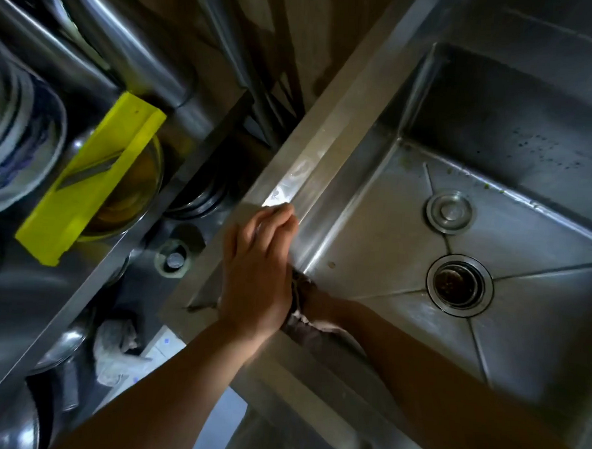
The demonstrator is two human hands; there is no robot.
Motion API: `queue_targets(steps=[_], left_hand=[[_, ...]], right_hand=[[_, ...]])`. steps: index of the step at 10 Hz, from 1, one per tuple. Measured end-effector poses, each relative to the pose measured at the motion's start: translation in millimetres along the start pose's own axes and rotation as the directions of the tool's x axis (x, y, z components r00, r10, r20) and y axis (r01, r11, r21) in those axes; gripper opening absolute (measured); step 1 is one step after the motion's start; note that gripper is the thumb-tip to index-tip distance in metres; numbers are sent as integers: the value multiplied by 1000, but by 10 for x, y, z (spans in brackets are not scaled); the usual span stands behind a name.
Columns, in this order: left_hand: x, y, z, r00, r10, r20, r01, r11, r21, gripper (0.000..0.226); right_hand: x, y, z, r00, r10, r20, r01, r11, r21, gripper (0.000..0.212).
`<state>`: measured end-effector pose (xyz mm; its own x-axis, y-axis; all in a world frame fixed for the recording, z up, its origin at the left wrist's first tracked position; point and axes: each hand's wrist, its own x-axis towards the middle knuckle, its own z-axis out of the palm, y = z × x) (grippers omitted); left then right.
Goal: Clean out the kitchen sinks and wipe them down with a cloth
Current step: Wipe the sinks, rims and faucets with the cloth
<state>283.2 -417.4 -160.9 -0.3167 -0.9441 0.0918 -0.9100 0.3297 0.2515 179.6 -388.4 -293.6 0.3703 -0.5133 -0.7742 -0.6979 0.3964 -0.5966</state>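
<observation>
Here, from the head view: steel sink (372, 242) at right, basin tilted across the frame, with an open drain (459, 285) showing dark bits inside and a round plug (449, 211) just beyond it. Green specks along the far floor edge and dark spots on the back wall. Left hand (256, 273) flat on the sink's left rim, fingers straight and pressed together, tips pointing up the rim, gripping nothing. Right hand (313, 299) down inside the basin's near left corner, mostly hidden behind the left hand and its own forearm; cannot tell how its fingers lie. Dark bunched cloth (298, 322) in that same corner, touching the right wrist and pressed against the left hand's outer edge, partly under the right forearm; whether pinched or merely pressed, cannot tell. Left of the sink, a lower shelf: yellow slicer (91, 179) lying across an amber glass bowl (131, 198), blue-and-white bowls (18, 137) stacked at far left, steel pots behind. Crumpled white rag (115, 348) lower down, near the left forearm.
</observation>
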Motion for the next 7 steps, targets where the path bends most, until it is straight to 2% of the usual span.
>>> queue_targets(steps=[2, 4, 5, 6, 7], left_hand=[[-1, 45, -13, 999, 30, -29, -30, 999, -11, 51], [-22, 74, -64, 998, 30, -49, -31, 999, -8, 48], [-35, 94, -75, 998, 41, -46, -40, 999, 16, 48], [-61, 142, -102, 998, 48, -27, -47, 999, 27, 49], [-181, 293, -109, 998, 70, 3, -71, 995, 67, 47]], right_hand=[[-336, 213, -28, 995, -99, 32, 96, 992, 77, 47], [-786, 735, -45, 993, 33, 114, -50, 988, 148, 55], [-810, 787, -48, 986, 96, 135, -115, 984, 137, 33], [-833, 612, -71, 985, 64, 160, -92, 980, 176, 11], [-890, 351, -108, 988, -16, 154, -23, 968, 251, 26]])
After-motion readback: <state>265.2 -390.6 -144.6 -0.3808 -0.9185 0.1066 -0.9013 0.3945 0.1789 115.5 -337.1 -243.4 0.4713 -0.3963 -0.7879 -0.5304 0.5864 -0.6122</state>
